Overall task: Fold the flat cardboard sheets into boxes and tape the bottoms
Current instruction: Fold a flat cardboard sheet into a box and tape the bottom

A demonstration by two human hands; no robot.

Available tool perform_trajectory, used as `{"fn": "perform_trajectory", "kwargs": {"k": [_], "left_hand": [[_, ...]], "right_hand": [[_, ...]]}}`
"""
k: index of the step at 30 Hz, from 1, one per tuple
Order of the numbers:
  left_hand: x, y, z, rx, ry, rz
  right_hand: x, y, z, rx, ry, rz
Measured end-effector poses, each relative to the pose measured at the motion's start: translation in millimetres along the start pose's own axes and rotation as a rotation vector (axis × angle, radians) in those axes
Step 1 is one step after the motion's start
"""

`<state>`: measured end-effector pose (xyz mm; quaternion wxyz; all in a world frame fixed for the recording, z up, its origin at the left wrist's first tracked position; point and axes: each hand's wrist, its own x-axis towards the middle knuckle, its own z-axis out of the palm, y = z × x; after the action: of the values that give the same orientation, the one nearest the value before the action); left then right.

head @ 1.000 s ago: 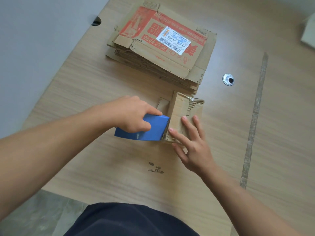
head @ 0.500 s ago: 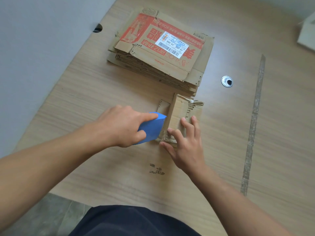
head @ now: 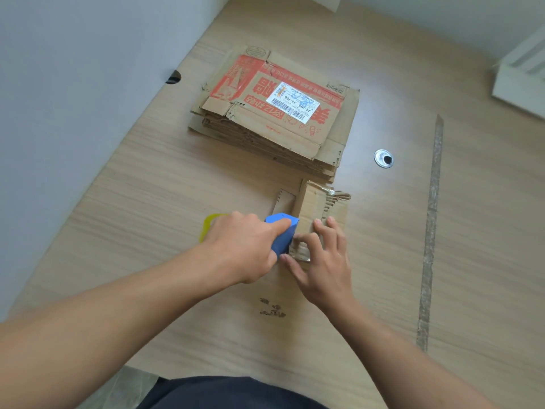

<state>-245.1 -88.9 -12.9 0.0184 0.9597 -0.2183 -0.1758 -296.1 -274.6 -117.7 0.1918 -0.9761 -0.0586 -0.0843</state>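
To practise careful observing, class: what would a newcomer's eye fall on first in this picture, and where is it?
At the centre, the left hand grips a blue tape dispenser against a small cardboard box, which the right hand steadies on the table. Behind them lies a stack of flat cardboard sheets, the top one printed red with a white label.

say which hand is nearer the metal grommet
Right. The right hand lies on the small box, below-left of the grommet; the left hand grips the blue dispenser farther left.

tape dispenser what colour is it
Blue tape dispenser, with a yellow part showing behind the left hand; head view.
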Motion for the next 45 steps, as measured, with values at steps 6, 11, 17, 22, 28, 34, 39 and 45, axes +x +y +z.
{"fn": "perform_trajectory", "kwargs": {"k": [6,11,17,22,28,34,39,45], "left_hand": [[1,11,-5,0.011,0.028,0.005],[2,-5,-11,-0.131,0.007,-0.028],[-10,-35,-9,-0.198,0.014,-0.086],[-16,-37,-6,-0.270,0.025,-0.079],[-19,-35,0,-0.338,0.038,-0.093],[-20,-22,-4,-0.370,0.090,-0.104],[-22,-11,-5,-0.402,0.124,-0.117],[-30,-4,-12,-0.403,0.166,-0.139]], "right_hand": [[0,-1,-2,-0.020,-0.016,0.020],[4,-8,-21,-0.057,-0.127,0.139],[-2,-9,-33,-0.109,-0.304,0.339],[3,-10,-25,-0.251,-0.319,0.331],[-7,8,-28,-0.267,-0.300,0.241],[-11,18,-41,-0.142,-0.268,0.295],[-11,28,-47,-0.199,-0.274,0.262],[-25,53,-58,-0.259,-0.393,0.004]]}}
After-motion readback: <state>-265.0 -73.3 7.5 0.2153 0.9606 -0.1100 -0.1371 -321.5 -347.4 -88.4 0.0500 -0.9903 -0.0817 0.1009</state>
